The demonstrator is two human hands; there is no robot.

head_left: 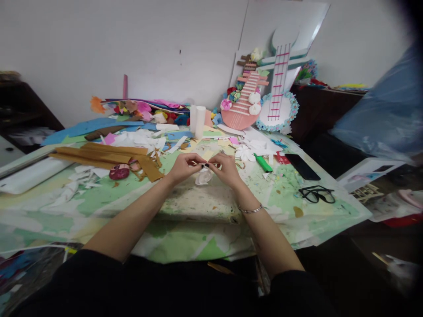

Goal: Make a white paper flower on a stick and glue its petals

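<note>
A small white paper flower (204,177) hangs just below my fingertips, over the near part of the table. My left hand (185,167) pinches at its top from the left, thumb and forefinger together. From the other side my right hand (226,168) pinches at the same spot, and the fingertips of both hands meet. The exact part between the fingers is too small to make out. White petal-shaped paper pieces (245,153) lie to the right of my right hand, with a green tube (263,163) beside them.
Black glasses (317,194) and a phone (302,167) lie at the right. Brown crepe paper (95,155), a dark red pouch (119,171) and white scraps spread over the left. A white roll (199,122) stands behind my hands. Decorated paper instruments (243,101) lean against the wall.
</note>
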